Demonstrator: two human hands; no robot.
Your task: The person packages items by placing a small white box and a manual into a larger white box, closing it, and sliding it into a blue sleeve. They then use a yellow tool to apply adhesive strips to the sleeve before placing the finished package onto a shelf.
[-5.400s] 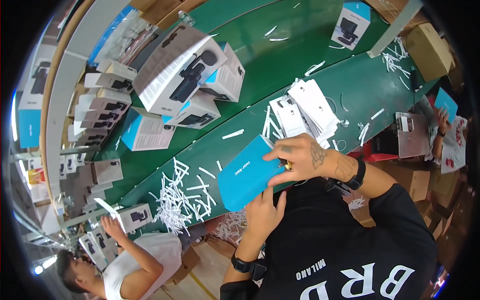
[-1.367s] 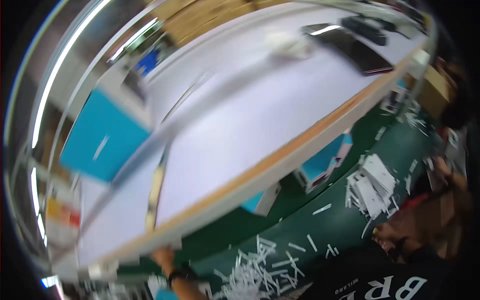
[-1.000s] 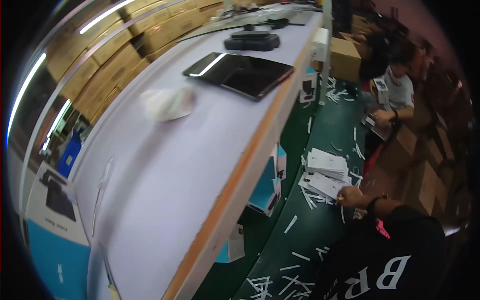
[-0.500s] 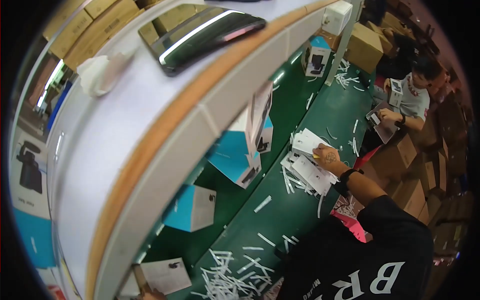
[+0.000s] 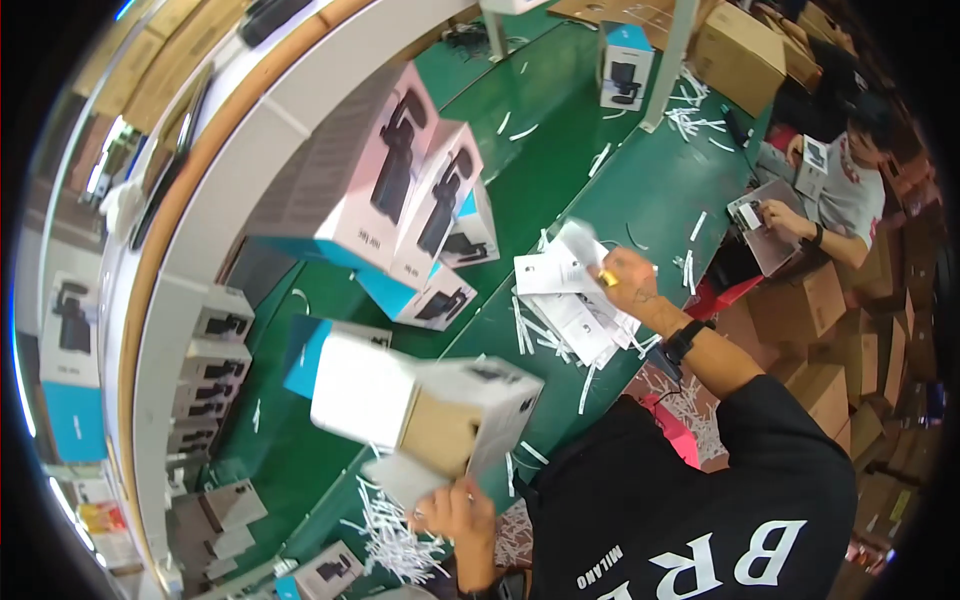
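left hand (image 5: 455, 515) grasping an open white box (image 5: 440, 425) by its near side, over the green tabletop's (image 5: 640, 185) near left, blurred right hand (image 5: 630, 285) pinching a white leaflet (image 5: 577, 243) above a leaflet pile (image 5: 575, 325), paper strips (image 5: 395, 540) near left

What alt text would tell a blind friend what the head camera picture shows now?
A person's left hand holds an open white box over a green workbench while the right hand, blurred, is at a pile of white leaflets. White paper strips lie scattered around; boxes picturing a dark device sit beyond.
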